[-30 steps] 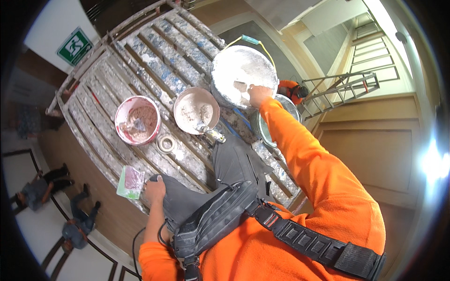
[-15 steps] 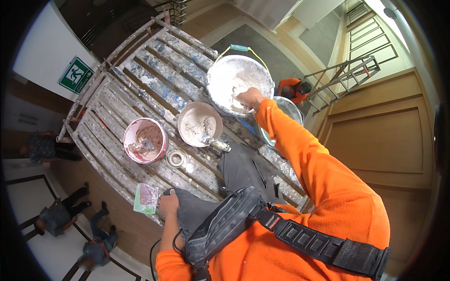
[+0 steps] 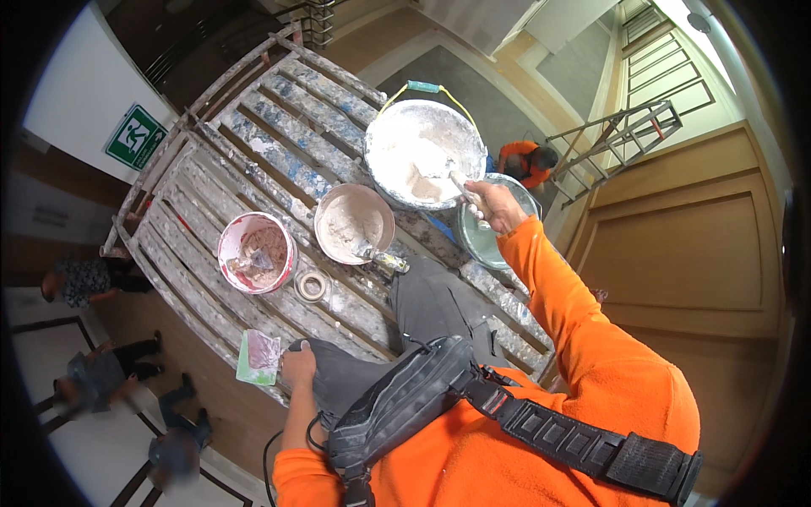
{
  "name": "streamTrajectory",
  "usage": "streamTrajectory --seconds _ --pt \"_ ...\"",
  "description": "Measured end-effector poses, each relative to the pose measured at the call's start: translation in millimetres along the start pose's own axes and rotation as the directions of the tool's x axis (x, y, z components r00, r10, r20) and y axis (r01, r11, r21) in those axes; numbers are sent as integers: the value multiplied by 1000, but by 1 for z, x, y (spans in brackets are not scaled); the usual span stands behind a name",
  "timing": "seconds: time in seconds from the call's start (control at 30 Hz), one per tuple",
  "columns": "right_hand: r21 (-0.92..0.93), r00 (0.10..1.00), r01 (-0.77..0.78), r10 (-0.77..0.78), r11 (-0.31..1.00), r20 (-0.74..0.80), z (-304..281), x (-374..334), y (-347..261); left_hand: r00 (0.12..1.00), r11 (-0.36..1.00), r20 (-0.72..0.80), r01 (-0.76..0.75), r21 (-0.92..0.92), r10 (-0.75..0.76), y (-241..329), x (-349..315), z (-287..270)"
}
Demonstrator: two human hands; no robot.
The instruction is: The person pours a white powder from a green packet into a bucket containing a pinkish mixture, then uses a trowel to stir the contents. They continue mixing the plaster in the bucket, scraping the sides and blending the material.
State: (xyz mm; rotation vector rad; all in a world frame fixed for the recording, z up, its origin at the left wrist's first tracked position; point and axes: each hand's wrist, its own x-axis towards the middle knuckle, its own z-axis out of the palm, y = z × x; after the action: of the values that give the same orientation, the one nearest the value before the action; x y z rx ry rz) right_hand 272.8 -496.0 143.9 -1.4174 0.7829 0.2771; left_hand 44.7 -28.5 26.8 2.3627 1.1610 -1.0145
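Note:
My right hand [image 3: 498,206] is closed round the handle of a putty-smeared putty knife [image 3: 461,182]. The knife's far end reaches into a large white bucket [image 3: 395,193] with pale compound inside; bright light washes out part of it. Beside my left thigh, my left hand [image 3: 297,366] grips a green filling board [image 3: 247,368] with whitish-pink putty on its face. In front of me, a pinkish tub [image 3: 318,221] holds compound and a smeared tool with a yellowish handle [image 3: 390,261]. To its left sits a red-and-white bucket [image 3: 226,269] of pinkish putty with a tool in it.
I sit on a raised, paint-splattered slatted platform [image 3: 190,211]. A tape roll [image 3: 312,287] lies on it. A greenish bucket [image 3: 488,243] stands at right. Below are a co-worker in orange [image 3: 530,162], a ladder [image 3: 621,144] and several people at left. A railing edges the far side.
My right hand has drawn back from inside the white bucket to its near right rim, bringing the putty knife's handle into sight. My left hand stays beside my thigh with the board.

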Motion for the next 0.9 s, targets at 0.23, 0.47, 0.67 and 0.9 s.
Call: streamTrajectory --seconds 0.23,0.47,0.67,0.9 --pt "87 983 92 -105 992 153 -9 -54 8 1000 998 11 -11 -66 11 -7 -1 -2" --pt "70 950 -72 46 995 310 29 -140 10 1000 997 -6 11 -80 -11 -2 -13 -13" --pt "13 915 -154 138 988 380 71 -116 70 1000 997 20 7 -77 -6 -1 -6 -9" --pt "-274 962 -138 194 952 190 122 -47 101 1000 997 3 0 -78 0 -6 -1 -3"
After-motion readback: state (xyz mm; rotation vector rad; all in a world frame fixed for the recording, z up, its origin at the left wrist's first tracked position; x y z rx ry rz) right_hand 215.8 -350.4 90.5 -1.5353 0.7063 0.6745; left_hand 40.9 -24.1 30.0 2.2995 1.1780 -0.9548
